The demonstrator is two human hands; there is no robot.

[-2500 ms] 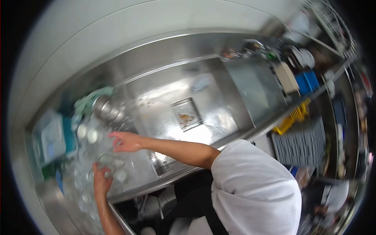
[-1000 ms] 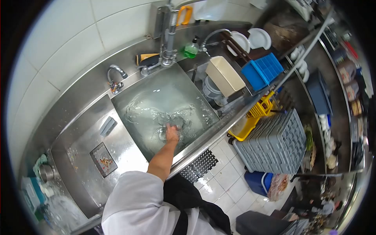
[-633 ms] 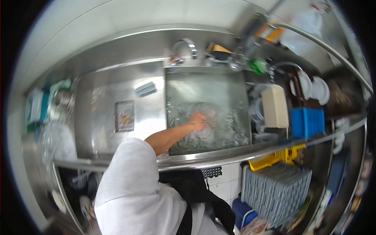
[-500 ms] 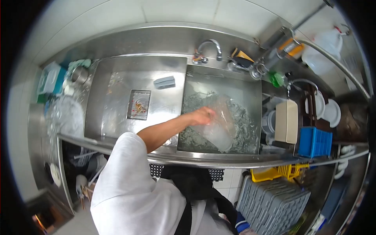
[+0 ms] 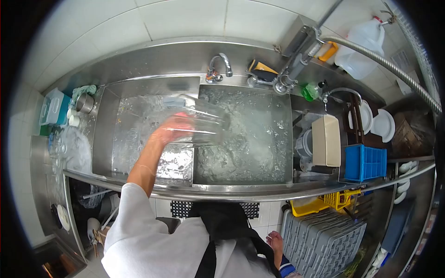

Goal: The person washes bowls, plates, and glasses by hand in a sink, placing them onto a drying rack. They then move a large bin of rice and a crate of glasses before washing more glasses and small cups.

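Note:
My left hand (image 5: 168,131) is shut on a large clear container (image 5: 204,123), blurred by motion. It is held on its side above the divider between the two basins. The container's mouth points right, toward the water-filled right basin (image 5: 250,139). The left basin (image 5: 139,139) lies under my forearm, wet, with a grey-blue sponge (image 5: 172,100) at its far edge. My right hand (image 5: 274,242) hangs low beside my dark apron, fingers loose, holding nothing.
A faucet (image 5: 220,65) and a spray hose (image 5: 375,53) stand behind the basins, near a green soap bottle (image 5: 309,91) and a white jug (image 5: 360,46). Right: beige tub (image 5: 326,140), blue crate (image 5: 365,163), plates (image 5: 378,124). Glassware (image 5: 69,146) crowds the left counter. Grey racks (image 5: 324,243) below.
My left hand lifted the clear container out of the right basin's water and swung it left to the divider. The view also shifted, and my right hand came into sight.

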